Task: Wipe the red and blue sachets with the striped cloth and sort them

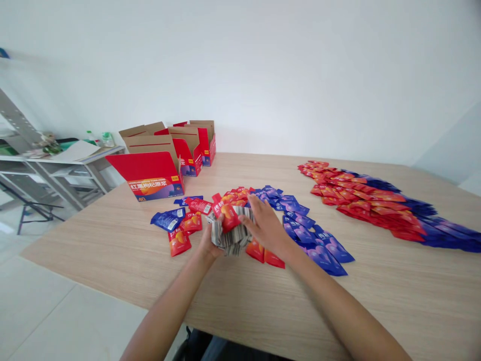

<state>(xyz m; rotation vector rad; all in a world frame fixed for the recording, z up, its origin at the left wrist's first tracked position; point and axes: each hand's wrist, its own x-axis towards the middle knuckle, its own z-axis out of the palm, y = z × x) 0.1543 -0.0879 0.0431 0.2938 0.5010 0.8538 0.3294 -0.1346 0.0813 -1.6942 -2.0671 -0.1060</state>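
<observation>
My left hand (208,241) and my right hand (265,224) together grip a thick stack of sachets (231,231), silver edges facing me and a red sachet on the front. The stack is held just above the wooden table (263,301). Loose red and blue sachets (296,225) lie scattered around and under my hands. My left hand cups the stack from the left; my right hand's fingers press its right side and top.
Open red cardboard boxes (154,175) stand at the table's far left, with more (199,143) behind. A long overlapping row of red and blue sachets (376,200) lies at the right. A grey shelf unit (56,165) stands left of the table.
</observation>
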